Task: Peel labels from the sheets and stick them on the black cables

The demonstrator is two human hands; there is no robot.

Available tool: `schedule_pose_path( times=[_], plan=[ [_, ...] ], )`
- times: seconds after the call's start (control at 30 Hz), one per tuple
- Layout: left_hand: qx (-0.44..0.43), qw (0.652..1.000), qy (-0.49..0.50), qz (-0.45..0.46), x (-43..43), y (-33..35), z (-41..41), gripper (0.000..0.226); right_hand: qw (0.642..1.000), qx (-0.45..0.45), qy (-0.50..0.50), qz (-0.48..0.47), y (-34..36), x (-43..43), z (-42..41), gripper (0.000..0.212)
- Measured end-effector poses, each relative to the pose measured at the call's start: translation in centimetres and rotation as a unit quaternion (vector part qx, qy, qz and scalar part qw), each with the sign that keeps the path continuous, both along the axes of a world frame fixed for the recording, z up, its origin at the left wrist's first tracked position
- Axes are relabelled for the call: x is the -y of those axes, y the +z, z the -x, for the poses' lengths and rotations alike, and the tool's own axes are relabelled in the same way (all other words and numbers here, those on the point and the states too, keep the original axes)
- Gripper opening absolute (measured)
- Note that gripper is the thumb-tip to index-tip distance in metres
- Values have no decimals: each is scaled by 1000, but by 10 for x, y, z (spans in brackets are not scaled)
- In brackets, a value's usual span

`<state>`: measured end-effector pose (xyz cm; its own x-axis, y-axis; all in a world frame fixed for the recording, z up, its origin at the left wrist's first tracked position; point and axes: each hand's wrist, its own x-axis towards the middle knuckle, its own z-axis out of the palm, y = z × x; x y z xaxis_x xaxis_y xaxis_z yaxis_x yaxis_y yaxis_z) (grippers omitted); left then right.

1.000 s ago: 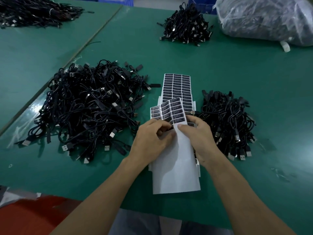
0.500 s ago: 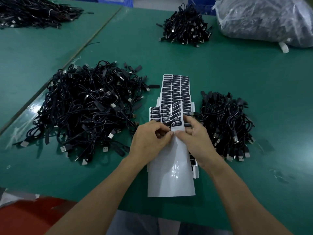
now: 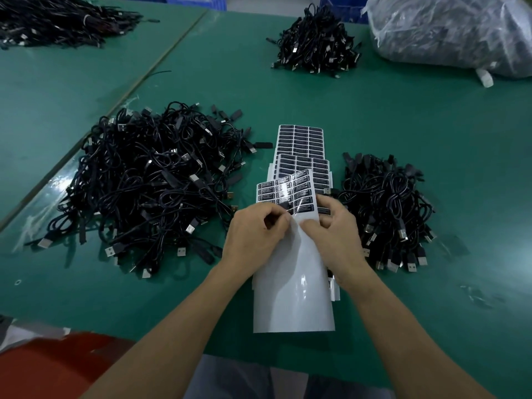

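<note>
Sheet (image 3: 292, 286) bowed higher, left hand (image 3: 254, 236), right hand (image 3: 338, 236) pinching it, print illegible

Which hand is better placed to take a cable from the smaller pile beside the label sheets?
Probably right. The right hand sits beside the smaller pile; the left hand is across the top sheet, gripping it.

Green table surface (image 3: 403, 139); bulging clear plastic bag (image 3: 449, 30), far right; blue crate (image 3: 345, 4) behind; red object (image 3: 57, 367), near-left corner.
</note>
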<state>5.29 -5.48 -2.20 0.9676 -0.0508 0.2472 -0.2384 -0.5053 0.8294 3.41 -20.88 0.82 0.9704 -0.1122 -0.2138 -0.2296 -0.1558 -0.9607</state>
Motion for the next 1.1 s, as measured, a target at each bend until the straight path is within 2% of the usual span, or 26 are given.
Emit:
schedule_pose_path(
  times=[0.13,0.2,0.27,0.33,0.4,0.47,0.53,0.63,0.7,1.1],
  plan=[
    [8,999,23,41,-1,3,2,11,989,56,-50,130,1,-8,7,64],
    [11,998,28,56,-2,4,2,12,978,89,-37,185,3,-11,10,63],
    [5,996,35,76,-2,6,2,15,962,83,-6,262,7,-12,11,61],
    [-4,994,38,98,-1,8,3,17,917,49,18,394,11,-12,13,59],
    [2,994,36,103,-1,9,3,17,867,65,14,494,15,-16,15,50],
    [11,994,36,99,-1,8,3,12,862,127,11,491,18,-23,16,39],
    [16,995,38,96,-2,8,3,8,879,156,25,451,20,-32,14,28],
    [21,995,38,93,-3,8,3,7,901,133,30,411,20,-39,9,21],
    [25,995,44,91,-3,8,2,7,903,115,22,413,17,-40,6,16],
    [37,995,37,81,-3,8,2,8,894,95,4,439,14,-43,2,26]
  ],
)
